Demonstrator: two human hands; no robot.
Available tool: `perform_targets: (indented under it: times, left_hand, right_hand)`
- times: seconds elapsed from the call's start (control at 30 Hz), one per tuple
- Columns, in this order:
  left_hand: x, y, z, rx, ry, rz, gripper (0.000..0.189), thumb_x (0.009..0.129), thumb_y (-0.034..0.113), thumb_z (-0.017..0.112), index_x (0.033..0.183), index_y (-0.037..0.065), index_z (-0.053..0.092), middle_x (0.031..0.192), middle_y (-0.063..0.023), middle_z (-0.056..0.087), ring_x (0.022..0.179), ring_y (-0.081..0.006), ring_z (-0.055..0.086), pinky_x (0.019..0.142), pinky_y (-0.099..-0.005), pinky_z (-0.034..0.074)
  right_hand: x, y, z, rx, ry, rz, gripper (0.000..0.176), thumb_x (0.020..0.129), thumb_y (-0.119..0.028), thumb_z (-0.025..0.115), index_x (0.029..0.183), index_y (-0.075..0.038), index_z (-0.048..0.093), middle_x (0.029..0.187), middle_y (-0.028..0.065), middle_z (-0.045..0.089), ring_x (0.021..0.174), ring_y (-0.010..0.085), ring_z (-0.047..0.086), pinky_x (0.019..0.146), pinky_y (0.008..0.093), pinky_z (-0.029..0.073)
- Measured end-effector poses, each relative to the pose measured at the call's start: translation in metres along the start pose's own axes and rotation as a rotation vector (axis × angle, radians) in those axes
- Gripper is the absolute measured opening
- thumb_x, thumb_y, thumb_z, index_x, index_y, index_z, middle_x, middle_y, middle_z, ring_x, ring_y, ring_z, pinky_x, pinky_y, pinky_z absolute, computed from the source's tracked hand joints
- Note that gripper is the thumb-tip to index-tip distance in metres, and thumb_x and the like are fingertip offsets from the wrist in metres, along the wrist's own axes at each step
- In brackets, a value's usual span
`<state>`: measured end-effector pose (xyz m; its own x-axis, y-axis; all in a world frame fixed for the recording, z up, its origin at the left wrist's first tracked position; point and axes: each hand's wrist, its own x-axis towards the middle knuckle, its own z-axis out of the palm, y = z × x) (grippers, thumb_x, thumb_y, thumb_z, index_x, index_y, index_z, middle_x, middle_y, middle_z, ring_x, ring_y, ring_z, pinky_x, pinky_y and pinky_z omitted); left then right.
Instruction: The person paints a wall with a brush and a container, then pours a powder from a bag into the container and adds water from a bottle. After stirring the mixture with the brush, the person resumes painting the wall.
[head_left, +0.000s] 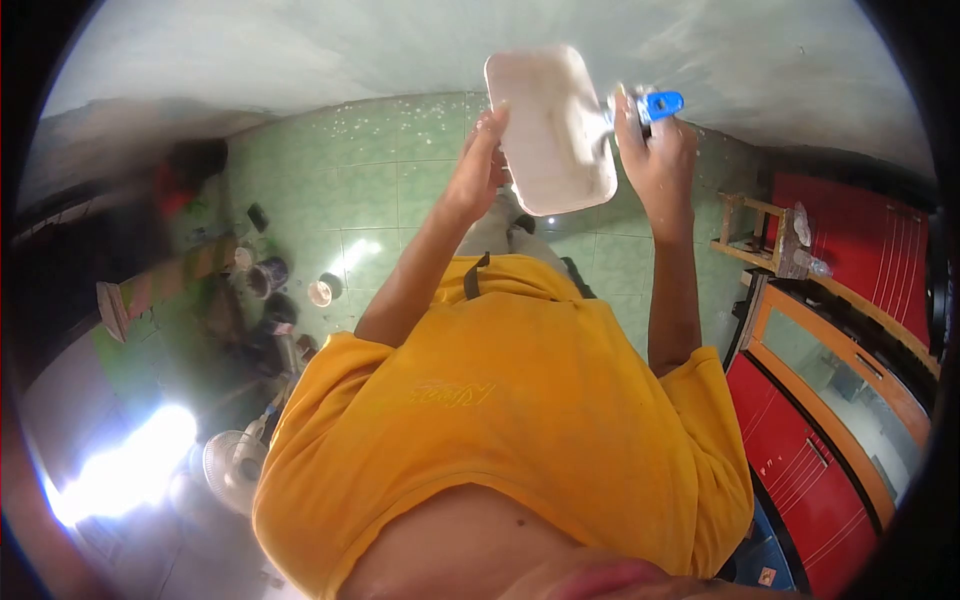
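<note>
A shallow white rectangular tray [540, 120] is held up in front of me, tilted, with whitish paste along its right part. My left hand [484, 158] is closed on the tray's left edge, thumb on the near face and the other fingers partly hidden behind. My right hand [657, 155] is closed round a putty knife with a blue handle [664, 104]. Its blade, smeared white, meets the tray at the right edge. White smears also show on the right fingers.
A pale wall [380, 50] rises ahead above a green tiled floor [370, 190] spotted with white. Small containers [322, 290] and a fan [234, 470] stand at left. At right are a wooden stool [748, 235] and a red-and-orange cabinet [810, 450].
</note>
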<state>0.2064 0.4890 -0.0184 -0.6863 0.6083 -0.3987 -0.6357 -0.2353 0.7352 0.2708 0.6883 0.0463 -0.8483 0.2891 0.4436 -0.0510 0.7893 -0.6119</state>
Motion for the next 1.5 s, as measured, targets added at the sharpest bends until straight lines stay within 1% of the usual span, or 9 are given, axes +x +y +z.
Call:
perform_targets:
  times: [0.5, 0.57, 0.67, 0.87, 0.97, 1.1, 1.23, 1.33, 1.5]
  left_hand:
    - [-0.022, 0.039, -0.074, 0.145, 0.013, 0.009, 0.067, 0.093, 0.057, 0.051, 0.133, 0.004, 0.045, 0.115, -0.0091, 0.061, 0.095, -0.0186, 0.065, 0.076, -0.0333, 0.056]
    - [-0.018, 0.056, -0.096, 0.178, 0.023, -0.009, 0.069, 0.091, 0.059, 0.054, 0.131, 0.004, 0.046, 0.112, -0.0077, 0.061, 0.093, -0.0182, 0.064, 0.075, -0.0324, 0.055]
    - [-0.014, 0.090, -0.129, 0.180, 0.014, -0.062, 0.067, 0.099, 0.050, 0.045, 0.144, 0.001, 0.038, 0.134, -0.0104, 0.056, 0.117, -0.0190, 0.059, 0.095, -0.0349, 0.050]
    - [-0.015, 0.137, -0.197, 0.160, 0.073, -0.107, 0.071, 0.097, 0.053, 0.048, 0.143, 0.001, 0.038, 0.132, -0.0122, 0.056, 0.117, -0.0186, 0.058, 0.095, -0.0349, 0.049]
    - [-0.019, 0.148, -0.221, 0.178, 0.086, -0.068, 0.078, 0.089, 0.062, 0.055, 0.137, 0.002, 0.041, 0.123, -0.0158, 0.056, 0.101, -0.0264, 0.062, 0.084, -0.0372, 0.053]
    - [-0.020, 0.154, -0.245, 0.161, 0.009, -0.061, 0.077, 0.090, 0.063, 0.054, 0.137, 0.003, 0.041, 0.123, -0.0126, 0.056, 0.097, -0.0219, 0.061, 0.079, -0.0331, 0.051]
    - [-0.027, 0.172, -0.250, 0.171, 0.017, -0.013, 0.075, 0.090, 0.063, 0.054, 0.136, 0.004, 0.043, 0.121, -0.0095, 0.058, 0.093, -0.0178, 0.061, 0.075, -0.0302, 0.050]
    - [-0.026, 0.176, -0.260, 0.137, -0.010, -0.008, 0.075, 0.090, 0.062, 0.054, 0.136, 0.004, 0.042, 0.120, -0.0088, 0.059, 0.092, -0.0168, 0.062, 0.074, -0.0294, 0.050]
    - [-0.025, 0.174, -0.266, 0.119, 0.076, 0.032, 0.077, 0.091, 0.061, 0.055, 0.140, 0.004, 0.037, 0.125, -0.0112, 0.058, 0.098, -0.0192, 0.063, 0.079, -0.0306, 0.051]
  right_hand:
    - [0.031, -0.056, 0.059, -0.050, -0.051, -0.299, 0.018, 0.086, -0.018, 0.070, 0.087, -0.001, 0.064, 0.061, 0.0128, 0.057, 0.052, 0.0318, 0.055, 0.051, 0.0389, 0.045]
    - [0.035, -0.075, 0.069, -0.096, -0.117, -0.233, 0.017, 0.084, -0.016, 0.069, 0.084, -0.001, 0.062, 0.062, 0.0136, 0.058, 0.055, 0.0337, 0.057, 0.053, 0.0404, 0.045]
    - [0.040, -0.101, 0.095, -0.040, -0.146, -0.157, 0.015, 0.086, -0.013, 0.067, 0.082, 0.000, 0.061, 0.061, 0.0138, 0.057, 0.053, 0.0334, 0.056, 0.051, 0.0392, 0.044]
    - [0.017, -0.122, 0.181, 0.242, 0.059, 0.327, 0.021, 0.093, -0.015, 0.062, 0.080, 0.001, 0.063, 0.059, 0.0117, 0.059, 0.050, 0.0185, 0.056, 0.049, 0.0325, 0.041]
    - [0.025, -0.153, 0.218, 0.396, 0.089, 0.419, 0.022, 0.093, -0.016, 0.063, 0.080, 0.002, 0.063, 0.059, 0.0099, 0.059, 0.050, 0.0173, 0.055, 0.049, 0.0314, 0.041]
    - [0.045, -0.166, 0.235, 0.098, 0.070, 0.244, 0.020, 0.093, -0.016, 0.064, 0.081, 0.000, 0.066, 0.060, 0.0084, 0.060, 0.049, 0.0184, 0.055, 0.049, 0.0303, 0.042]
    - [0.065, -0.185, 0.233, 0.137, 0.176, 0.145, 0.016, 0.091, -0.015, 0.066, 0.083, -0.001, 0.067, 0.063, 0.0108, 0.064, 0.050, 0.0206, 0.058, 0.050, 0.0325, 0.044]
    - [0.063, -0.198, 0.233, 0.243, -0.075, 0.242, 0.015, 0.089, -0.014, 0.067, 0.083, -0.001, 0.066, 0.065, 0.0113, 0.064, 0.054, 0.0244, 0.061, 0.051, 0.0337, 0.044]
    - [0.069, -0.190, 0.223, 0.089, -0.014, 0.102, 0.014, 0.088, -0.013, 0.068, 0.086, 0.001, 0.066, 0.071, 0.0146, 0.066, 0.060, 0.0285, 0.064, 0.054, 0.0373, 0.047]
